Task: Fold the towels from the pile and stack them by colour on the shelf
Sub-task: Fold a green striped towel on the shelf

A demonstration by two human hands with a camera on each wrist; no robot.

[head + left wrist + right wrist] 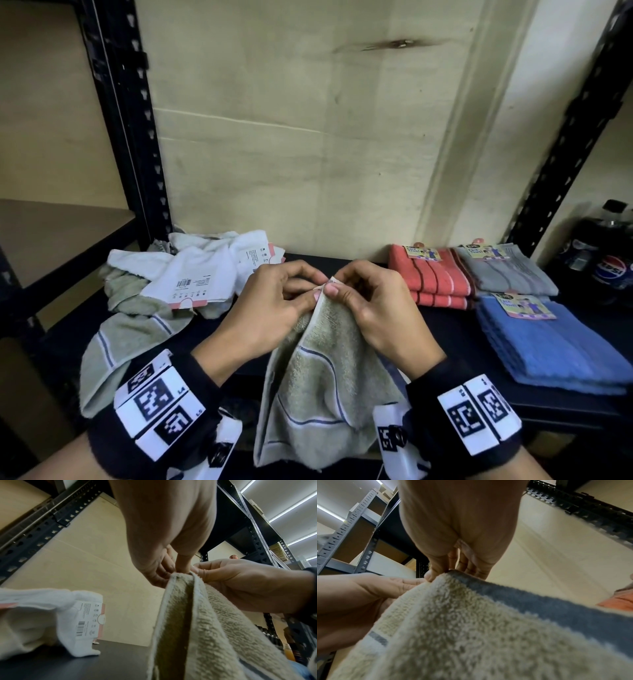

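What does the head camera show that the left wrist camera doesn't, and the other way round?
Only the head view shows the folded stacks on the right of the shelf: coral towels, a grey towel and blue towels, plus Pepsi bottles and the wrist markers.

Only the left wrist view shows the ceiling light strips and higher shelving.

Both show the left hand and right hand pinching the top corner of the beige towel, with the white towel and its barcode label in the unfolded pile.
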